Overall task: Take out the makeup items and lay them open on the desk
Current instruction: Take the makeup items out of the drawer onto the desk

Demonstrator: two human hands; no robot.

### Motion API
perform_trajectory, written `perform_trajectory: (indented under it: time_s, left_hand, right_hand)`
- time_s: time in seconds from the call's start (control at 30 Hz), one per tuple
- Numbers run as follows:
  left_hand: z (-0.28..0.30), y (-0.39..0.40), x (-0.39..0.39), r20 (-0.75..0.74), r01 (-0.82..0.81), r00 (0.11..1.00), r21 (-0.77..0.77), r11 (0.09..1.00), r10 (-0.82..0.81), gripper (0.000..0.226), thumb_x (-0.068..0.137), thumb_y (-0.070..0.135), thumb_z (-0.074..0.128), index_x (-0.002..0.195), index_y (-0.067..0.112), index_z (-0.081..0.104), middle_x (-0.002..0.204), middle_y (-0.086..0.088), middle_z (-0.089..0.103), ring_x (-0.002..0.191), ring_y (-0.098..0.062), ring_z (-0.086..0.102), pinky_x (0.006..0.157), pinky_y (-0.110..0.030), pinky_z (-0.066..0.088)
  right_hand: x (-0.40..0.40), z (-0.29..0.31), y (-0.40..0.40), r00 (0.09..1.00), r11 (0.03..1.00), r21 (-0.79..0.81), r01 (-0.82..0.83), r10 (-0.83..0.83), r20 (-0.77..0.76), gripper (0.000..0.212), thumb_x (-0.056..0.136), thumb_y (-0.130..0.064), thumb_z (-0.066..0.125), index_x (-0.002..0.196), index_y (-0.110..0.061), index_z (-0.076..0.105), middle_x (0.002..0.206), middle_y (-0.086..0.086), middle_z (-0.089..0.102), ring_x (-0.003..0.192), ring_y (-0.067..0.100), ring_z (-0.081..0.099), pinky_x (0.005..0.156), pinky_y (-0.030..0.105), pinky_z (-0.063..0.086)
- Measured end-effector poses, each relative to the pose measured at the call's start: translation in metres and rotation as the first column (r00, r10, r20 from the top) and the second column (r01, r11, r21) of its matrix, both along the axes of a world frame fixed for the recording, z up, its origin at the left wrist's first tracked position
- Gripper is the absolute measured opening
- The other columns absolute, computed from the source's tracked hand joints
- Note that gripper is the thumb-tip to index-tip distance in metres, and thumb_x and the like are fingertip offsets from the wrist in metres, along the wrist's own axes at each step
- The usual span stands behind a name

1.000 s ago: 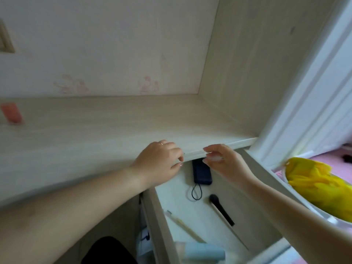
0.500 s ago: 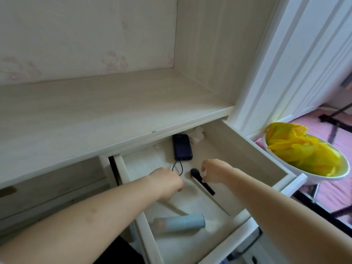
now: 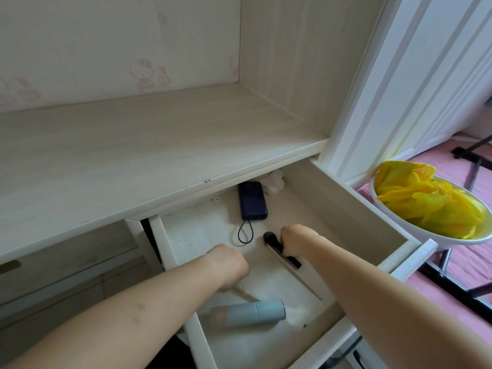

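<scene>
The drawer (image 3: 354, 206) under the desk top (image 3: 149, 155) stands pulled out. In it lie a black makeup brush (image 3: 270, 239), a pale slim stick (image 3: 246, 293) and a blue-grey capped bottle (image 3: 247, 314) on its side. My right hand (image 3: 296, 239) reaches down with its fingers curled around the brush's black handle. Over the upper end of the pale stick, my left hand (image 3: 229, 265) is closed, and its fingertips are hidden beneath it.
A dark blue power bank (image 3: 252, 201) with a looped cord lies at the drawer's back, next to a crumpled white thing (image 3: 273, 181). A white bin (image 3: 415, 227) lined with a yellow bag (image 3: 426, 201) stands right of the drawer. A white door frame (image 3: 386, 83) rises behind it.
The drawer has been pulled out from under the desk edge. Both hands have left that edge and dropped into the drawer, the right onto the brush, the left onto the pale stick.
</scene>
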State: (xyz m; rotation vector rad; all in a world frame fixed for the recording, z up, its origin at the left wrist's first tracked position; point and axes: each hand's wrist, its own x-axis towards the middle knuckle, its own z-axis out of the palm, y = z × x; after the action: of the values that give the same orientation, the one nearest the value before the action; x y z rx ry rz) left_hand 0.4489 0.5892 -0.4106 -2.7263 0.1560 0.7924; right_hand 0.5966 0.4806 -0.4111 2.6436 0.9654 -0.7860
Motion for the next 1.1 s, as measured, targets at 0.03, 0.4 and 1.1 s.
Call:
perform_trajectory:
  time_s: [0.03, 0.4, 1.1]
  left_hand:
    - [0.000, -0.002, 0.001, -0.020, -0.010, 1.000, 0.003, 1.000, 0.010, 0.027, 0.076, -0.006, 0.054, 0.098, 0.008, 0.063, 0.101, -0.011, 0.066, 0.089, -0.034, 0.064, 0.070, -0.037, 0.049]
    - [0.007, -0.009, 0.001, -0.059, -0.076, 0.995, -0.015, 0.997, 0.075, 0.023, 0.082, 0.002, 0.055, 0.102, 0.007, 0.063, 0.093, -0.011, 0.060, 0.081, -0.032, 0.060, 0.062, -0.034, 0.045]
    - [0.160, 0.093, -0.116, 0.151, 0.092, 0.303, -0.987, 0.129, 0.941, 0.011, 0.085, 0.006, 0.062, 0.085, 0.016, 0.059, 0.083, -0.001, 0.067, 0.078, -0.012, 0.068, 0.072, -0.031, 0.058]
  right_hand:
    - [0.000, -0.001, 0.001, 1.000, 1.000, 0.002, 0.002, -0.002, 0.008, 0.018, 0.079, -0.013, 0.055, 0.095, -0.008, 0.060, 0.084, 0.007, 0.057, 0.076, 0.028, 0.056, 0.063, 0.029, 0.046]
    - [-0.007, 0.009, -0.002, 0.999, 0.998, 0.065, 0.008, -0.011, 0.042, 0.014, 0.081, -0.020, 0.053, 0.093, -0.013, 0.052, 0.071, 0.002, 0.051, 0.072, 0.025, 0.055, 0.056, 0.027, 0.042]
    - [-0.098, 0.198, 0.100, 0.985, 0.537, 0.843, 0.009, 0.142, -0.102, 0.014, 0.082, -0.015, 0.059, 0.092, -0.021, 0.051, 0.079, -0.009, 0.056, 0.072, 0.018, 0.061, 0.076, 0.042, 0.058]
